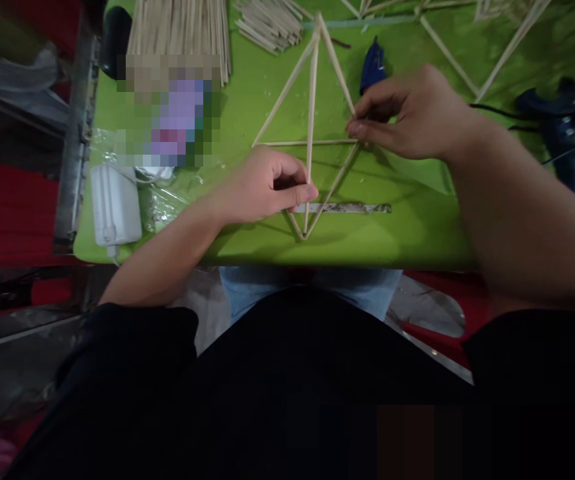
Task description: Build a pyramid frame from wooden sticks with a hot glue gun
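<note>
A pyramid-like frame of thin wooden sticks [312, 100] stands on the green table in front of me, its sticks meeting at a far tip and at a near corner. My left hand [254, 187] pinches the middle stick low down, close to the near corner. At the frame's right corner, my right hand [417, 113] has thumb and fingers closed on the stick joint, which the fingertips partly hide. Under the near end lies a flat, stained metal-looking strip [362, 208]. Just beyond my right fingers is a crumpled dark blue object [373, 65].
A large bundle of sticks [177, 27] and a smaller pile [270, 25] lie at the back left. Nearer are a blurred-out purple item [177, 120] and a white corded adapter [117, 203]. More stick frames [510, 53] and a dark corded tool [562, 133] are at right.
</note>
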Demonstrator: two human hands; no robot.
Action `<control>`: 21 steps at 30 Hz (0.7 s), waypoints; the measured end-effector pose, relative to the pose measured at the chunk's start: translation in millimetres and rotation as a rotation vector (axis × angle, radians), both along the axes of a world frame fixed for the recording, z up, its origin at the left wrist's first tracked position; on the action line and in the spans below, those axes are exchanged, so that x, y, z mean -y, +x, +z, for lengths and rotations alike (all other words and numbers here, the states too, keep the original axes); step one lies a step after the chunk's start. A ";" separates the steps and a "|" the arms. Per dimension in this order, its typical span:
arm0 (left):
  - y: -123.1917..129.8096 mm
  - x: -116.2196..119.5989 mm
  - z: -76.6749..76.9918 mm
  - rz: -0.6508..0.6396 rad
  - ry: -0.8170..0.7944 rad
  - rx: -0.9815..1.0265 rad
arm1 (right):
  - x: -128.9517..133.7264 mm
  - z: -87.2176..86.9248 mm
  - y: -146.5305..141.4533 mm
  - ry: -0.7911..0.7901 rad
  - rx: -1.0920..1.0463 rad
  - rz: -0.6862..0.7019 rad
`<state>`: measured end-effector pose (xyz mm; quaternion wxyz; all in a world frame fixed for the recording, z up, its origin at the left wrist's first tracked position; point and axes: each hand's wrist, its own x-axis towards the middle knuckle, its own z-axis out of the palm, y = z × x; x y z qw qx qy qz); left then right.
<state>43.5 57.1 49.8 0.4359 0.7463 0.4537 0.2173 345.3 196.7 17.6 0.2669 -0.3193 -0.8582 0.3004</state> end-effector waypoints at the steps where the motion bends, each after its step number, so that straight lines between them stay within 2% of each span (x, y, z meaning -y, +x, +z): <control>1: -0.5 0.0 0.6 -0.015 0.007 -0.002 | -1.3 0.0 -0.1 0.010 0.007 0.005; 8: -2.4 1.0 9.4 -0.081 0.009 -0.071 | -7.0 1.7 1.1 0.040 0.076 0.020; 16: -1.5 2.0 10.0 -0.079 -0.004 -0.107 | -1.9 5.7 1.5 0.082 0.120 0.031; 19: -8.4 0.9 18.8 -0.117 -0.029 -0.128 | -0.4 9.1 1.6 0.089 0.135 0.024; 21: -22.5 -0.9 29.4 -0.174 -0.052 -0.158 | 1.0 13.7 3.2 0.068 0.163 -0.008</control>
